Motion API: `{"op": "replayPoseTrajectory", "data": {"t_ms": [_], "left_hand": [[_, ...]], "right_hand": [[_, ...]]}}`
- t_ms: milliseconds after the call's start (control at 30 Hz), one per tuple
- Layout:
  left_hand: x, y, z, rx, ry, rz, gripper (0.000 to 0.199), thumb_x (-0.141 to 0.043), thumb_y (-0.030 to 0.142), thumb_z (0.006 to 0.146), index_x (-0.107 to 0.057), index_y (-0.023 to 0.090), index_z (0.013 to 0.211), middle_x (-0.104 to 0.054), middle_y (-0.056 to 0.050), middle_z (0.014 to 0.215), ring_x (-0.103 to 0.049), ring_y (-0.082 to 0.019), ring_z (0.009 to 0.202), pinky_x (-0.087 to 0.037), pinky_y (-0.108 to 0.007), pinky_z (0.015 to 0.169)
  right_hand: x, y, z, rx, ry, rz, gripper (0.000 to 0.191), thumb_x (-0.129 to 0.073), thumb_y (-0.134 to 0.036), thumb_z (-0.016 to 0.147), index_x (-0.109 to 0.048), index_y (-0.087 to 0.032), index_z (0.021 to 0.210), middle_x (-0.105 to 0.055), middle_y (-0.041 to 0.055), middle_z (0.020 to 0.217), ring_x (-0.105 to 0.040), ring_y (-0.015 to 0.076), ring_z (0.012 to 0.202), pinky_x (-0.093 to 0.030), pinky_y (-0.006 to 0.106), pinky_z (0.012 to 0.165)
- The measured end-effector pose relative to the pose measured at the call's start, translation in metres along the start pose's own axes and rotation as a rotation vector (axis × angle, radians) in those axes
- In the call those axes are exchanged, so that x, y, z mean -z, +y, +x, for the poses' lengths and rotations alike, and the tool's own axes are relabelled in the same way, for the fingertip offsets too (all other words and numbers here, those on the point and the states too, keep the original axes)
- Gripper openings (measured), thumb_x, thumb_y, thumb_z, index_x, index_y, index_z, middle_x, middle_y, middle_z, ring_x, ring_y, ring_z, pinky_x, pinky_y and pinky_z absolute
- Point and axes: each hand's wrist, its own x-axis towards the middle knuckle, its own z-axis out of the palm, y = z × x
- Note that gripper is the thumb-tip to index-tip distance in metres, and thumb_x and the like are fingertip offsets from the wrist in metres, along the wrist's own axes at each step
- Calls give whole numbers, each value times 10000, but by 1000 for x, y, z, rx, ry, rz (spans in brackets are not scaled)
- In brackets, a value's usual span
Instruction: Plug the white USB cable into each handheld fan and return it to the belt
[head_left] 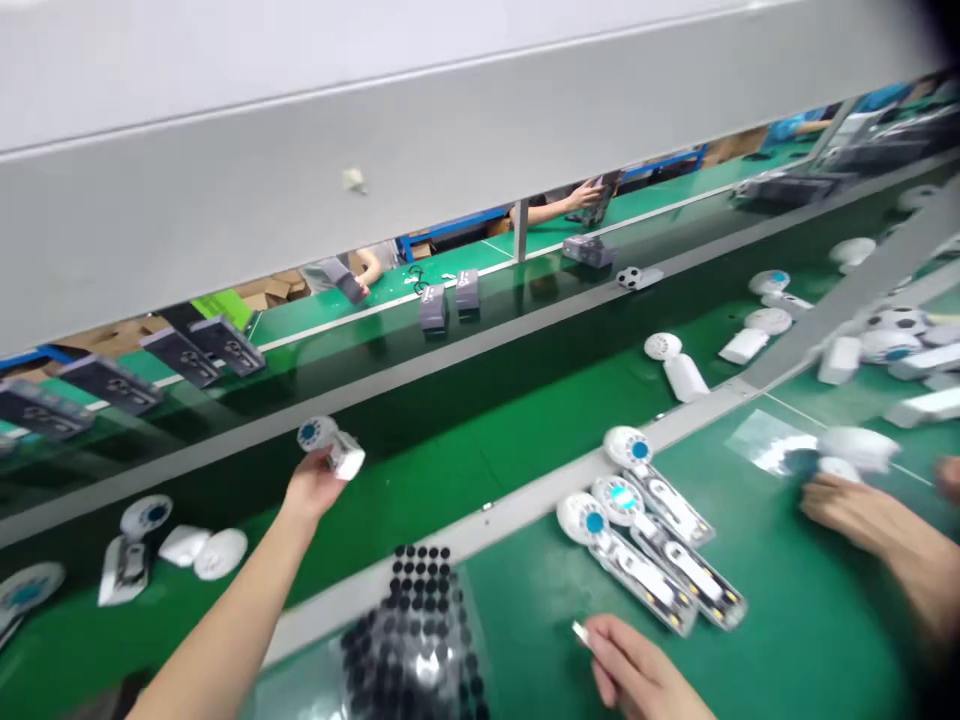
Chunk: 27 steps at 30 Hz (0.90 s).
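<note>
L hand point(311, 487) clamped on white round-headed unit point(344, 457) over green belt point(442, 440), far L; may slip b/c edge grip. R hand point(634, 665) pinches white pc point(580, 632).

The tabletop point(525, 600) at the bottom is smooth, green and a bit shiny. The dots point(420, 580) at the bottom are matt black, on shiny clear plastic. The boxes point(112, 384) at left look like smooth card.
</note>
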Motion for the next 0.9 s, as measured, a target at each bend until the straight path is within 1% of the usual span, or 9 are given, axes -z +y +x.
{"op": "replayPoseTrajectory", "data": {"t_ms": [67,133,233,300,367,467,567,767,900], "left_hand": [[-9,-25,-52,106,-185,18,231,-427,188,835,-591,90,965,-647,-108,839,-626,-186,700,-533,-309,599],[-18,-50,-105,196,-311,135,291,-507,343,820,-614,85,903,-649,-97,743,-609,-167,591,-510,-273,510],[-26,-83,-173,155,-302,332,396,-646,482,694,-612,95,769,-599,-38,563,-539,-115,447,-426,-199,397],[-28,-99,-209,111,-314,384,441,-700,521,606,-599,107,722,-595,-24,559,-529,-106,444,-406,-189,391],[-27,-108,-237,114,-350,417,463,-713,538,571,-592,112,707,-596,-20,572,-526,-102,456,-405,-192,407],[-24,-111,-267,121,-404,446,432,-711,512,591,-579,124,727,-600,-13,608,-524,-99,481,-416,-205,449],[-21,-111,-287,125,-462,450,381,-688,476,644,-559,140,766,-591,-3,642,-523,-99,510,-420,-218,489],[-16,-119,-310,54,-542,482,394,-677,374,699,-538,171,1007,-574,20,681,-516,-88,566,-405,-210,558],[-11,-121,-321,124,-573,426,384,-677,345,706,-527,187,1023,-556,37,675,-496,-79,560,-399,-207,571]], "right_hand": [[-11,-34,-25,70,-9,-69,392,-379,-558,847,-471,-198,721,-459,-46,571,-343,89,474,-289,221,483],[-23,-63,-47,161,-28,-130,314,-375,-456,889,-471,-196,739,-505,-38,589,-394,100,531,-321,223,534],[-39,-90,-70,285,-54,-196,244,-380,-374,906,-479,-193,774,-527,-43,580,-440,106,569,-353,233,604],[-49,-96,-83,342,-66,-223,203,-395,-336,905,-484,-193,791,-525,-52,567,-449,101,554,-359,234,611],[-57,-97,-94,384,-75,-242,170,-413,-306,900,-489,-193,798,-528,-57,566,-459,97,546,-364,232,609],[-65,-95,-111,420,-87,-267,152,-424,-284,895,-493,-194,795,-541,-56,571,-473,96,550,-374,234,622],[-68,-93,-126,425,-84,-282,150,-429,-284,890,-495,-195,790,-539,-57,559,-469,96,538,-377,238,622],[-65,-90,-149,386,-152,-297,154,-432,-289,880,-485,-192,773,-493,-63,531,-433,92,505,-365,229,572],[-61,-85,-159,381,-131,-277,169,-441,-320,874,-485,-189,776,-452,-69,524,-388,85,482,-329,219,517]]}}
